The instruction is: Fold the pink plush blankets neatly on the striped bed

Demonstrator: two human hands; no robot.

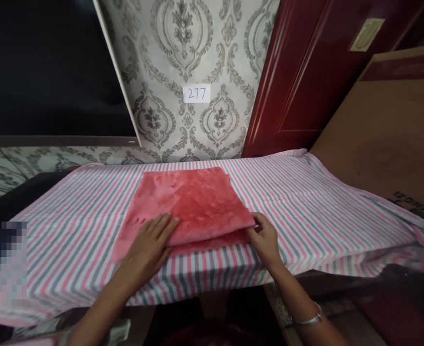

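Note:
A coral-red plush cloth [201,197] lies folded on the striped tablecloth [291,192], with finger-like marks in its pile. Its near edge shows an upper layer lying over a lower one. My left hand [150,245] rests on the near left part of the plush cloth, fingers stretched out and lying flat. At the near right corner, my right hand [264,238] pinches the edge of the plush cloth between thumb and fingers. The fingertips there are partly hidden by the fabric.
A dark screen [53,72] stands behind the table on the left. Behind the table, a paper label [196,93] reading 277 hangs on the patterned wallpaper [183,38]. To the right are a dark red door [305,72] and a large cardboard box [392,129].

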